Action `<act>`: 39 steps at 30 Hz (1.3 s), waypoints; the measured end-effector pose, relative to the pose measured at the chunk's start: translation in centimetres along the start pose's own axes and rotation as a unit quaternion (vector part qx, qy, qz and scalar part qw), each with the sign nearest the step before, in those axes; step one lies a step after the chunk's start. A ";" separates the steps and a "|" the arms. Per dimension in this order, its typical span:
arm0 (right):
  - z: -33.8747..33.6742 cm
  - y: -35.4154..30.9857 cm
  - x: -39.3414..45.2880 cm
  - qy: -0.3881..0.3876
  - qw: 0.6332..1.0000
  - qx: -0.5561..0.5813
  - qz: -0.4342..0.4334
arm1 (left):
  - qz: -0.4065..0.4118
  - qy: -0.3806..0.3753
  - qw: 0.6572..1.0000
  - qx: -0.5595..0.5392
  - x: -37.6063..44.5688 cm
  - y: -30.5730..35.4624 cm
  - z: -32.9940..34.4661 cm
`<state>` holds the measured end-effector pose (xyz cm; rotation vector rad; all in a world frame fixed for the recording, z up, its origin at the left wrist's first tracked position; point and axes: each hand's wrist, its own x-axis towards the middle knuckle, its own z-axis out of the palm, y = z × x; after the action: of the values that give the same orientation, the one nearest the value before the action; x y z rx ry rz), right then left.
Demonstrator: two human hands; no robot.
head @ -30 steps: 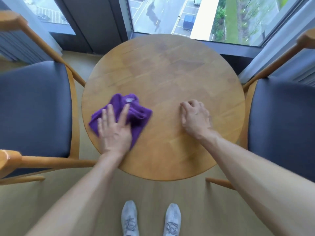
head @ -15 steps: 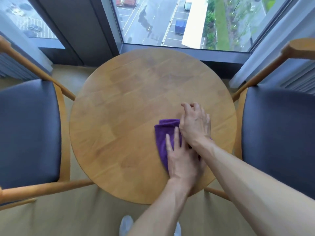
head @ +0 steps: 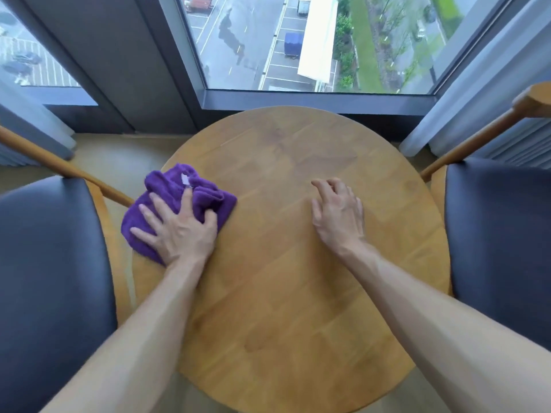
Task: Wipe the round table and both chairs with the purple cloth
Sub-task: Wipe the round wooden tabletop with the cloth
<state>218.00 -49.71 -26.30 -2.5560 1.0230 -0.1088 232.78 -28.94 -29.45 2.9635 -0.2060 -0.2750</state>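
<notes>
The round wooden table (head: 283,293) fills the middle of the view. A crumpled purple cloth (head: 205,198) with a small white tag lies at the table's left edge. My left hand (head: 179,231) presses flat on the cloth, fingers spread over it. My right hand (head: 338,216) rests on the bare tabletop right of centre, fingers curled down with the tips on the wood, holding nothing. A dark-cushioned wooden chair (head: 50,278) stands left of the table and a second one (head: 501,242) stands to the right.
A large window (head: 298,43) with a dark frame runs just behind the table. Pale curtains (head: 465,84) hang at the back right and back left. Wooden chair arms (head: 465,147) angle toward the table on both sides.
My left hand has swept the cloth from the right of centre, beside my right hand, back across to the left edge. My right hand stays on the tabletop. The view has moved closer.
</notes>
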 end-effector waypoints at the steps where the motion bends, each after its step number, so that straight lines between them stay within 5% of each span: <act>1: -0.2 -0.4 0.9 0.011 1.000 0.003 0.007 | 0.023 -0.001 1.000 0.005 -0.6 2.5 0.6; 4: -0.6 -2.1 3.0 0.034 0.999 0.012 0.012 | 0.193 0.008 0.980 0.045 -5.9 10.7 3.4; 7: -0.8 -2.7 4.1 0.024 1.000 0.012 0.003 | 0.387 -0.010 0.922 0.014 -13.2 16.3 5.1; 12: -1.3 0.3 4.5 0.001 0.998 0.002 0.065 | 0.661 -0.044 0.749 0.025 -12.5 13.1 4.9; 13: -1.5 1.2 4.4 0.009 0.997 0.005 0.082 | 0.660 -0.040 0.749 0.037 -10.0 11.6 4.5; 15: -2.1 2.9 4.1 0.020 0.993 0.014 0.119 | 0.581 -0.014 0.812 0.051 -3.5 8.7 3.3; 19: -3.2 5.8 3.3 0.014 0.987 0.032 0.156 | 0.255 -0.003 0.966 0.043 8.2 7.2 0.3; 22: -4.3 7.7 2.7 0.003 0.985 0.041 0.170 | 0.156 -0.022 0.986 0.060 10.9 13.2 0.7; 26: -5.4 10.2 1.3 0.042 0.982 0.043 0.178 | 0.260 -0.042 0.962 0.069 7.9 24.6 3.2; 30: -6.5 11.8 0.0 0.118 0.973 0.047 0.193 | 0.468 -0.064 0.876 0.097 -1.8 30.8 5.6; 33: -6.8 12.0 -0.7 0.136 0.965 0.043 0.220 | 0.566 -0.077 0.813 0.114 -10.5 29.4 7.3; 39: -5.3 11.8 -3.1 0.057 0.970 0.011 0.236 | 0.616 -0.100 0.778 0.070 -19.7 19.1 7.1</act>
<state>206.92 -57.11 -25.71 -2.2358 1.6305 -0.1353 209.94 -45.66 -29.73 2.2164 -2.0748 -0.3594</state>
